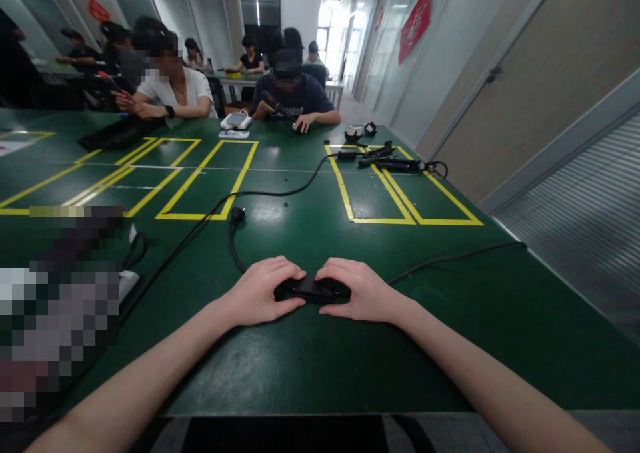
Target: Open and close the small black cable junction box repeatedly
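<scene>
A black power adapter (pixel 313 290) rests on the green table (pixel 280 366) in front of me, between my two hands. My left hand (pixel 267 289) curls round its left end, thumb on the near side and fingers on the far side. Around the right end close the thumb and fingers of my right hand (pixel 357 289). From behind my left hand a short black cord runs up to a power plug (pixel 238 214). Another thin black cable (pixel 450 258) leaves from behind my right hand toward the table's right edge.
Yellow tape rectangles (pixel 195 216) mark the table. A long black cable (pixel 280 193) crosses it to a second adapter (pixel 347 154), beside black tools and cords (pixel 400 165). A white device (pixel 236 121) lies at the far edge. Several people sit beyond; a blurred area covers the left.
</scene>
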Demonstrator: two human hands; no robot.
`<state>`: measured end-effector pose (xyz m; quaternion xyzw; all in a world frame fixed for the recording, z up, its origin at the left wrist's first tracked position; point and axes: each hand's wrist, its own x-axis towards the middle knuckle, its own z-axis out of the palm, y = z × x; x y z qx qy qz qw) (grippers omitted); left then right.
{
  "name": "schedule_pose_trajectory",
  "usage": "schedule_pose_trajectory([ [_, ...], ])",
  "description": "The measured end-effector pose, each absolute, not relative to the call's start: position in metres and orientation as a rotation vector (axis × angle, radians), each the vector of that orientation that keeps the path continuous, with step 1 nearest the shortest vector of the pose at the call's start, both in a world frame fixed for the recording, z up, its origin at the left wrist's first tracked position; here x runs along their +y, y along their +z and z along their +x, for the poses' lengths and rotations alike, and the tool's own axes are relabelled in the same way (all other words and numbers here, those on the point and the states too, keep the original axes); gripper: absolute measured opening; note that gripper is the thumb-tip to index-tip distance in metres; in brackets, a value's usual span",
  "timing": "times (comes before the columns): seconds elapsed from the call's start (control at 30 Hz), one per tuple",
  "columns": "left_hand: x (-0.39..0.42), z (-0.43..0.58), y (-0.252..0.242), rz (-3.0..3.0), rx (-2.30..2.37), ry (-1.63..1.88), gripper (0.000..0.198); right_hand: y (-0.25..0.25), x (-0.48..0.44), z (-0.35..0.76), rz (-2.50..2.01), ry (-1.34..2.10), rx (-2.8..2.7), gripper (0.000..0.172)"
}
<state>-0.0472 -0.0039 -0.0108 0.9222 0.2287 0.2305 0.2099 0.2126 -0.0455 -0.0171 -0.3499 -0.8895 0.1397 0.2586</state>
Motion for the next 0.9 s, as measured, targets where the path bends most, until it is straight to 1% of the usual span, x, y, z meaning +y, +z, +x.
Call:
schedule_pose_trajectory([
  [0.07,-0.0052,-0.046,-0.0096,2.588,0.682,0.611,0.023,-0.0171,-0.0462,0.2109,-0.977,0.344,-2.403,0.034],
  [0.2,-0.0061,-0.0427,-0.0118,2.67,0.715,0.543,0.038,-0.0169,-0.0483,0.2074,-1.006,0.3,-2.407,0.031],
  [0.33,-0.0047,-0.0404,-0.0155,2.73,0.728,0.527,0.029,-0.0163,-0.0488,0.2056,-1.02,0.307,-2.429,0.029],
  [0.4,-0.0043,-0.04,-0.0155,2.762,0.73,0.523,0.026,-0.0159,-0.0479,0.2059,-1.028,0.317,-2.451,0.032],
  [0.5,-0.0044,-0.0402,-0.0133,2.795,0.72,0.519,0.029,-0.0152,-0.0461,0.2072,-1.057,0.296,-2.499,0.035],
  [0.63,-0.0054,-0.0403,-0.0103,2.803,0.719,0.511,0.03,-0.0141,-0.0454,0.2081,-1.023,0.238,-2.535,0.028],
  [0.77,-0.0062,-0.0396,-0.0089,2.798,0.71,0.526,0.03,-0.014,-0.0459,0.2074,-0.98,0.2,-2.534,0.027],
  [0.9,-0.0064,-0.0393,-0.0097,2.813,0.701,0.536,0.029,-0.0155,-0.0461,0.2071,-0.951,0.11,-2.5,0.031],
])
